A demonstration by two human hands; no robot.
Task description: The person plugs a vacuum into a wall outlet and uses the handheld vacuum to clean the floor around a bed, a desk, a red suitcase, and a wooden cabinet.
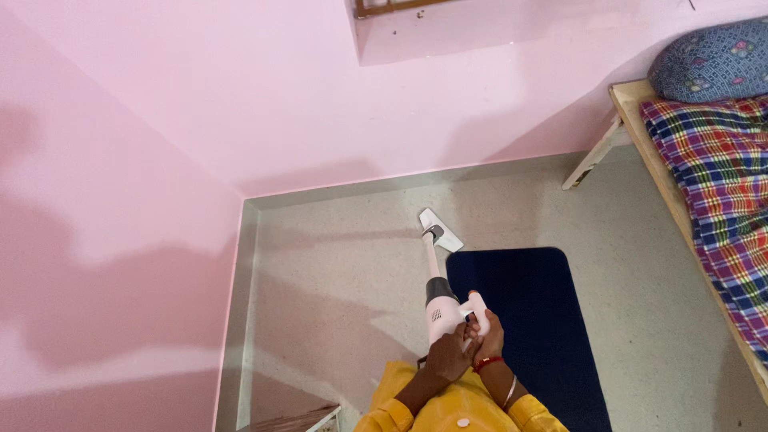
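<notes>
pink walls [120, 200] meet at the corner on the left. the left hand [448, 356] and right hand [488, 336] both grip the white stick vacuum [438, 300], its head [440, 230] on the floor [336, 280] beside the blue mat [536, 320]. best kept flat, strokes slow, clear of the bed [704, 184].

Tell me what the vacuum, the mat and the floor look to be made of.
Vacuum: likely hard plastic, glossy white body with a grey band. Mat: apparently soft fabric or foam, matte navy, rounded corners, no shine. Floor: seemingly speckled stone or terrazzo tile, smooth with a dull sheen.
</notes>
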